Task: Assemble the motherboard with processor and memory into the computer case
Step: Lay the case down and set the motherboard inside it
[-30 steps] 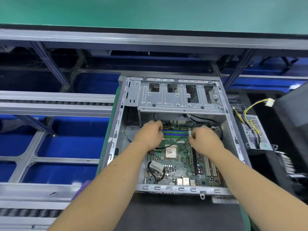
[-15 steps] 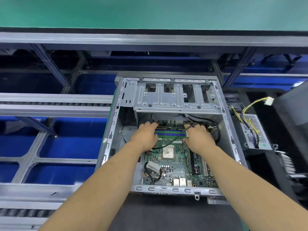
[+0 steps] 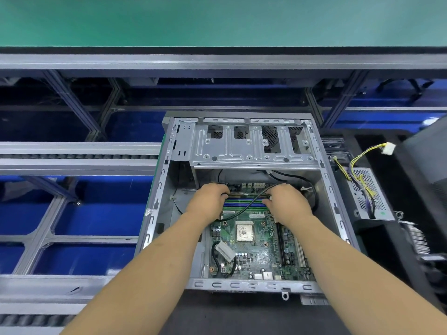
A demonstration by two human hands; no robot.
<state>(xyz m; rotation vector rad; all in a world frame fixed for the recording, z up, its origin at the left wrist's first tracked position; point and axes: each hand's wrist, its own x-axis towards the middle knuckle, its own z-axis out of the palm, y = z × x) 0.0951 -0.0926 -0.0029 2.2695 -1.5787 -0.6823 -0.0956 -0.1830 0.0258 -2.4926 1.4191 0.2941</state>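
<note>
Left hand (image 3: 208,201): fingers curled onto the left end of the memory stick (image 3: 244,194).
Right hand (image 3: 286,203): fingers curled onto its right end.
Memory stick: at the far slots of the motherboard (image 3: 256,252), under a black cable (image 3: 244,210).
Motherboard: flat inside the open computer case (image 3: 251,151), processor (image 3: 244,233) at centre.
Power supply (image 3: 367,192): right of the case.

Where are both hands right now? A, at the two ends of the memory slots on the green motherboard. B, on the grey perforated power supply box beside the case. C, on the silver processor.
A: the left hand and right hand sit at opposite ends of the blue and green memory slots, far from the silver square processor.
</note>
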